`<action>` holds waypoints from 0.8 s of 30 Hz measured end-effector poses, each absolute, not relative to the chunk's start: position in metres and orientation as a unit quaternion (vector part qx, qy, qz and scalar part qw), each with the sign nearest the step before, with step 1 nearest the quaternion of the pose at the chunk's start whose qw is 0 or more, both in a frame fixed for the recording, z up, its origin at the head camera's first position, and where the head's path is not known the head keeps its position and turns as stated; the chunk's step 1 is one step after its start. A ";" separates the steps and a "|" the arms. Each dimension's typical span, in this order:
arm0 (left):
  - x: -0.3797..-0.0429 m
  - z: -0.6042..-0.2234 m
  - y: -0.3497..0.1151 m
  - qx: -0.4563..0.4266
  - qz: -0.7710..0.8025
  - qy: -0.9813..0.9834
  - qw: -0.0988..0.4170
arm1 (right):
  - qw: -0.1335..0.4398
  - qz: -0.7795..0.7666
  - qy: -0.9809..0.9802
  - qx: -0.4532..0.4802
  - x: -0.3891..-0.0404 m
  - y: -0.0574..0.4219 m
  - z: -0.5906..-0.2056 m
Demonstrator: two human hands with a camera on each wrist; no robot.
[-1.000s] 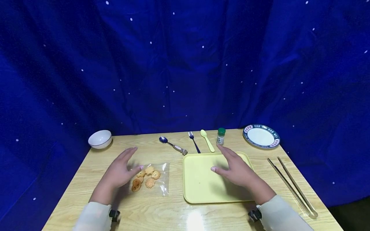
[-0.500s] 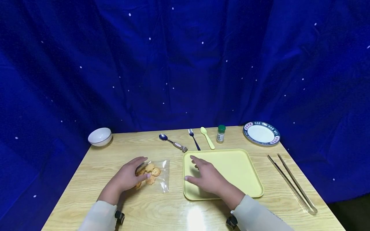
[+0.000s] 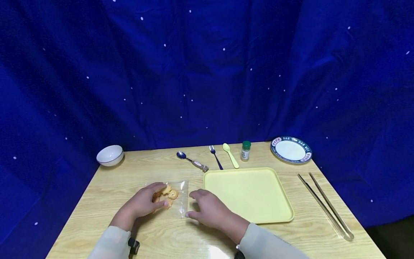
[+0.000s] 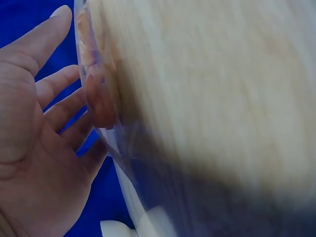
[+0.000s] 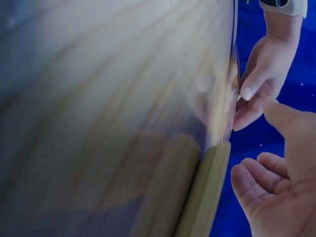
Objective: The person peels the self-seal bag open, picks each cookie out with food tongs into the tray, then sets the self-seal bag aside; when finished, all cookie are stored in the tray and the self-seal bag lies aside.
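Observation:
A clear plastic bag (image 3: pixel 183 197) of several cookies (image 3: pixel 173 194) lies on the table, left of a pale yellow tray (image 3: pixel 247 194). My left hand (image 3: pixel 143 201) is over the bag's left part, thumb and fingers spread to either side of the cookies and hiding some of them. In the left wrist view its fingers (image 4: pixel 61 111) look extended beside the bag; contact is hard to tell. My right hand (image 3: pixel 210 210) hovers between the bag's right edge and the tray, its thumb apart from the loosely bent fingers (image 5: pixel 252 185), holding nothing.
Behind the tray lie a spoon with a grey handle (image 3: pixel 197 164), a fork (image 3: pixel 216 158), a yellow spoon (image 3: pixel 231 156) and a green-capped jar (image 3: pixel 245 151). A white bowl (image 3: pixel 110 155) stands back left, a patterned plate (image 3: pixel 291 150) back right, metal tongs (image 3: pixel 326 208) at right.
My right hand has moved left and down, from above the tray to the bag's right edge. My left hand has shifted right and lowered over the cookies.

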State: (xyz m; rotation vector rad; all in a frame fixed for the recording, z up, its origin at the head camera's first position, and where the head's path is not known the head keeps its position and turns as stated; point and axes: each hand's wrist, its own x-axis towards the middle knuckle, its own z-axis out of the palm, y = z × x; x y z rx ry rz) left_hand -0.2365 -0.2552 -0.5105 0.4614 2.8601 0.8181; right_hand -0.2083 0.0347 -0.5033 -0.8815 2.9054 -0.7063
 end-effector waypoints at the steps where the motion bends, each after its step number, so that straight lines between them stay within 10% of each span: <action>1: -0.237 -0.512 -0.255 0.151 0.273 0.948 0.068 | 0.014 -0.226 0.931 -0.286 -0.208 0.032 -0.504; 24: -0.243 -0.517 -0.258 0.126 0.300 0.943 0.074 | -0.062 -0.087 0.931 -0.349 -0.212 -0.003 -0.516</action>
